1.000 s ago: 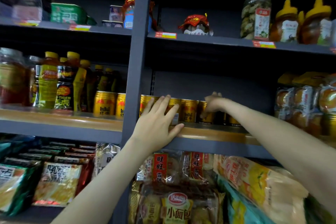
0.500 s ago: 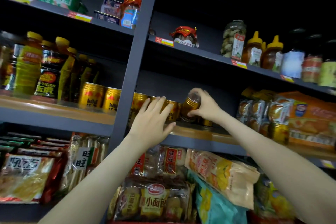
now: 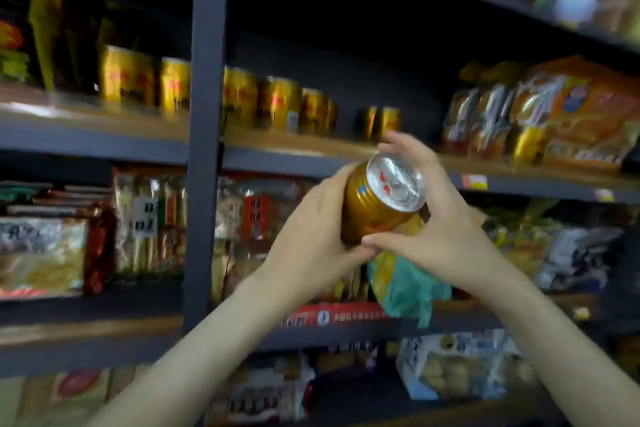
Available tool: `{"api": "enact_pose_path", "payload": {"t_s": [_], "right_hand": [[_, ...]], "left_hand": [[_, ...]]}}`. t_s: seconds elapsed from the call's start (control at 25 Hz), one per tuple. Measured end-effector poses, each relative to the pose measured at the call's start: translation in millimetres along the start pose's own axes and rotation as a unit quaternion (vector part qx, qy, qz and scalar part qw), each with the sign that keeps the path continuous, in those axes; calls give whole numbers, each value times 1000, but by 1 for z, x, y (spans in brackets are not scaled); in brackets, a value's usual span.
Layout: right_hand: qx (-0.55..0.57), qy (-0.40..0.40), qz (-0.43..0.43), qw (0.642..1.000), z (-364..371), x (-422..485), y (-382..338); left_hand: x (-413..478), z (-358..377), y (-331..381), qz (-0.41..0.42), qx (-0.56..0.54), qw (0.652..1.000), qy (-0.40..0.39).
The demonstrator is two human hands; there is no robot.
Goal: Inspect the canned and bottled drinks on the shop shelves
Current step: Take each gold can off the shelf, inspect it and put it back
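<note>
A: Left of frame first. What sits on the middle shelf [image 3: 86, 130]?

B: A row of gold drink cans [image 3: 128, 74], upright. Blurred, so the labels are unreadable. The row carries on to the right past the dark upright post [image 3: 206, 114].

A: And the one under inspection?

B: Centre of frame, off the shelf and in front of its edge. The gold can [image 3: 367, 215] is tilted, with its silver lid and pull tab turned toward the camera.

A: Hands?

B: Both are on it. The left hand [image 3: 311, 239] wraps the body from the left, fingers curled under and round it. The right hand [image 3: 443, 229] grips from the right, thumb across the lower body and fingers curved behind the lid rim. Neither is spread.

A: How will it handle?

B: Judgement only. The tab looks unpulled, so it is probably full and has some weight. It should be stiff, though a thin wall may dent under a hard squeeze. The lacquered side looks smooth and is likely slippery. The best hold is round the mid-body with palm and fingers, keeping off the tab.

A: Right of frame?

B: Snack packets [image 3: 571, 114] on the same shelf, well apart from the held can.
</note>
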State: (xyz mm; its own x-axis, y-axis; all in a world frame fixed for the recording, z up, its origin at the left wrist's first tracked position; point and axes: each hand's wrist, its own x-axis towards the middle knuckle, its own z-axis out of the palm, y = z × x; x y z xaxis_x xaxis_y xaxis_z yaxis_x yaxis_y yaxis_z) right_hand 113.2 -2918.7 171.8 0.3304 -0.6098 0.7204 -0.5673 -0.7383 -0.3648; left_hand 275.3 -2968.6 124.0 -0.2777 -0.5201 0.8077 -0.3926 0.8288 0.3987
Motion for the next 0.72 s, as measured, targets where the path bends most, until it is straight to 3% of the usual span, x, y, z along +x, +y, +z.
{"api": "enact_pose_path", "payload": {"t_s": [0.12,0.24,0.44,0.52,0.64,0.72], "right_hand": [[135,-71,77,985,50,-54,25],[157,-165,138,964,98,-92,43],[253,-247,193,915,138,-114,66],[279,-297,160,899,140,-119,73],[183,-397,65,897,143,-129,76],[126,-391,19,912,151,-136,82]], "left_hand": [[-79,17,-20,-86,-35,995,-32],[-144,25,-37,-204,-47,975,-73],[-186,21,-41,-363,-111,922,-81],[-189,18,-37,-454,-226,859,-67],[-195,23,-38,-569,-397,720,-31],[-198,26,-41,-596,-452,663,-21]]}}
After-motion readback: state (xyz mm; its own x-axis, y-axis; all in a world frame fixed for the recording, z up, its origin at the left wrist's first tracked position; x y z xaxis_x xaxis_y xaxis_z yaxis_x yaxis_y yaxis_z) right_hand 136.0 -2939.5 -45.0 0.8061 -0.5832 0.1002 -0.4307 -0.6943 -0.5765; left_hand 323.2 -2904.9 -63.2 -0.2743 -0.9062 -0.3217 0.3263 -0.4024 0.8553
